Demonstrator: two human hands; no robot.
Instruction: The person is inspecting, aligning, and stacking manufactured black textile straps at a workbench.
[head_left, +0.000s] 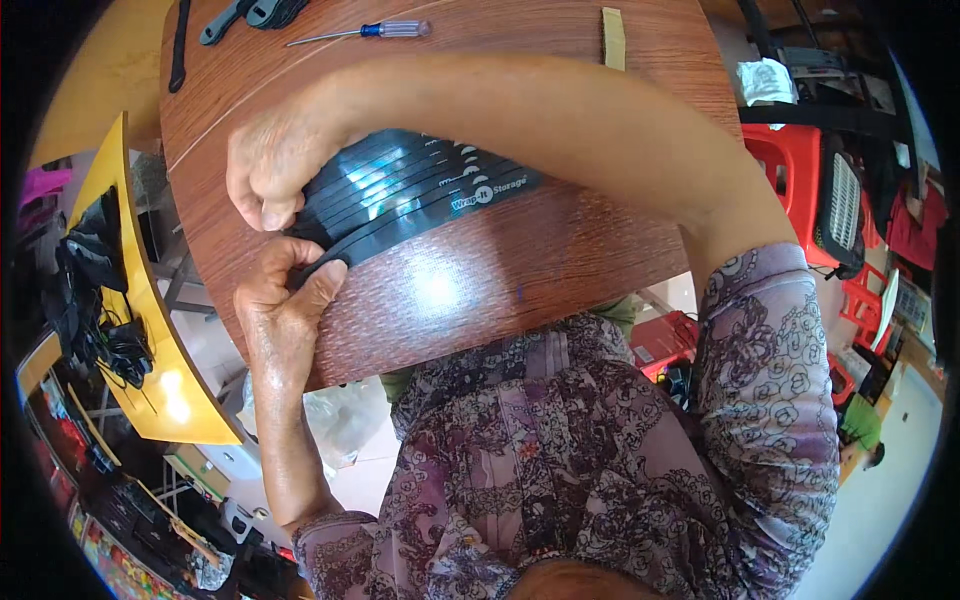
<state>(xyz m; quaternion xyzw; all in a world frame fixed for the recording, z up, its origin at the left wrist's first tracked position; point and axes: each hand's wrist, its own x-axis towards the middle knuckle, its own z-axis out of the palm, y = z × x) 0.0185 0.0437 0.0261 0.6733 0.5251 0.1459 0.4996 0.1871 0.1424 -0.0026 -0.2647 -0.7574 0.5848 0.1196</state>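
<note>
A fanned stack of glossy black plastic bags [400,190] with pale printing lies on the wood-grain table [560,240]. Their overlapping edges run side by side toward the left. My left hand [285,295] pinches the near left corner of the bags between thumb and fingers. Reaching across the stack from the right, my right hand [280,160] is closed at the far left end of the bags, just beyond the left hand. Its fingers are curled, and what they grip is hidden. My right forearm covers the far side of the stack.
Farther back on the table lie a screwdriver [395,29] with a clear blue handle, a yellowish strip [613,40], grey-green handled items [225,22] and a black strip [180,50]. A yellow table [165,380] stands left; red stools [790,170] are at the right.
</note>
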